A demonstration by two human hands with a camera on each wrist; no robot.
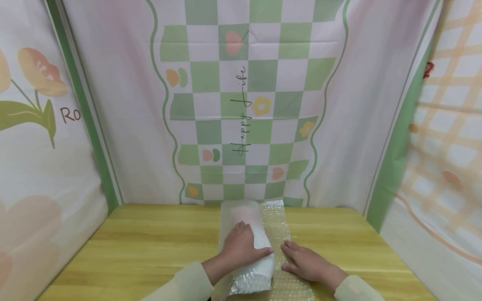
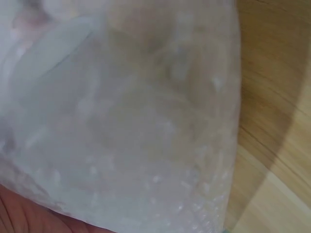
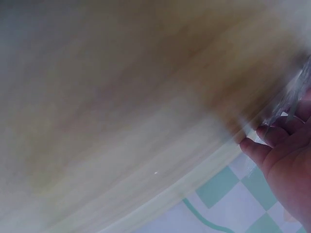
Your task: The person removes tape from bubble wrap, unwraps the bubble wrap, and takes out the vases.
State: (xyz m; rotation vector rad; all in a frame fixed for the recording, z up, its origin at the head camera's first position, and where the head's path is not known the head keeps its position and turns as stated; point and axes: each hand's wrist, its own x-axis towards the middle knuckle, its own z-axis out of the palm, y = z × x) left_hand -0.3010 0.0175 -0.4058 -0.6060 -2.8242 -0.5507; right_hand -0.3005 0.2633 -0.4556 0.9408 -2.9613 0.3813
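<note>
A whitish bundle of bubble wrap (image 1: 256,274) lies lengthwise on the table, with a faint pink patch showing through its far part. What it encloses is blurred; in the left wrist view the cloudy bubble wrap (image 2: 146,136) shows a pale rounded edge inside. My left hand (image 1: 241,246) presses on top of the bundle, thumb stretched to the right and fingers pointing away. To the right, a loose flap of bubble wrap (image 1: 280,234) spreads flat. My right hand (image 1: 308,262) touches this flap's right edge with extended fingers, thumb apart from them.
The yellow wood-grain table (image 1: 158,238) runs back to a hanging cloth (image 1: 263,138) with green and white checks. Printed cloths also hang at the left (image 1: 45,167) and right (image 1: 444,188) sides. The bubble wrap reaches almost to the back cloth.
</note>
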